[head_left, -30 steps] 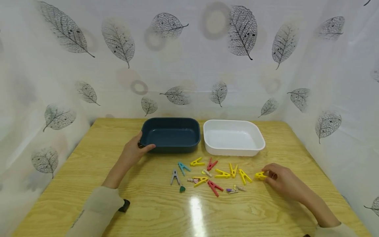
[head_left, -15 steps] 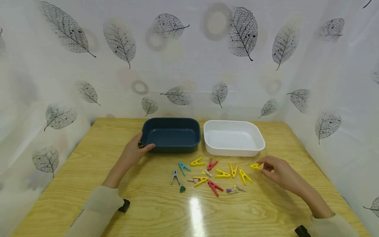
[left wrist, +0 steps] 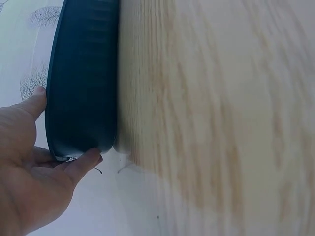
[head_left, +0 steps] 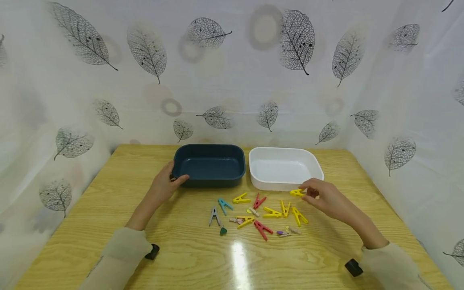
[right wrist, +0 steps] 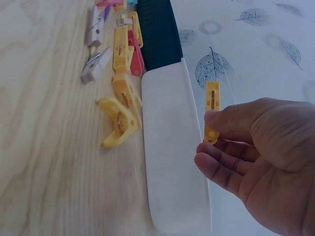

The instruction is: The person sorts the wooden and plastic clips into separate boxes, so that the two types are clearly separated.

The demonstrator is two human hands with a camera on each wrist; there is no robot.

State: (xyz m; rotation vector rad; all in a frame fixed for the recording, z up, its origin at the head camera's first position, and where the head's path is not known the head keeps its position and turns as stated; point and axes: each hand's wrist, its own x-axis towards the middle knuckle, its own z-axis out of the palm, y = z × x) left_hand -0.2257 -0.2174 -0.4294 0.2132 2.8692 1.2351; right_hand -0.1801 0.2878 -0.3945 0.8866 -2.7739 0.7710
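My right hand (head_left: 328, 197) pinches a yellow clothespin (right wrist: 212, 108) between thumb and fingers, close in front of the white tub (head_left: 282, 187) at its right front corner. In the right wrist view the clothespin stands upright beside that tub's rim. My left hand (head_left: 164, 185) holds the left front corner of the dark blue tub (head_left: 212, 183), thumb on the front wall. The left wrist view shows the thumb (left wrist: 34, 103) at the rim and fingers (left wrist: 83, 167) at the tub's end. Both tubs show bare floors.
In front of the tubs lie several loose clothespins: yellow (head_left: 299, 216), red (head_left: 263, 230), blue (head_left: 224, 205), grey (head_left: 214, 216), and small wooden ones (head_left: 284, 233) with coloured decorations. A leaf-printed curtain (head_left: 232, 80) surrounds the wooden table (head_left: 188, 257).
My right hand has carried the yellow clothespin up off the table's right part, leftward and away from me, to the white tub's front. The left hand keeps its hold on the dark blue tub.
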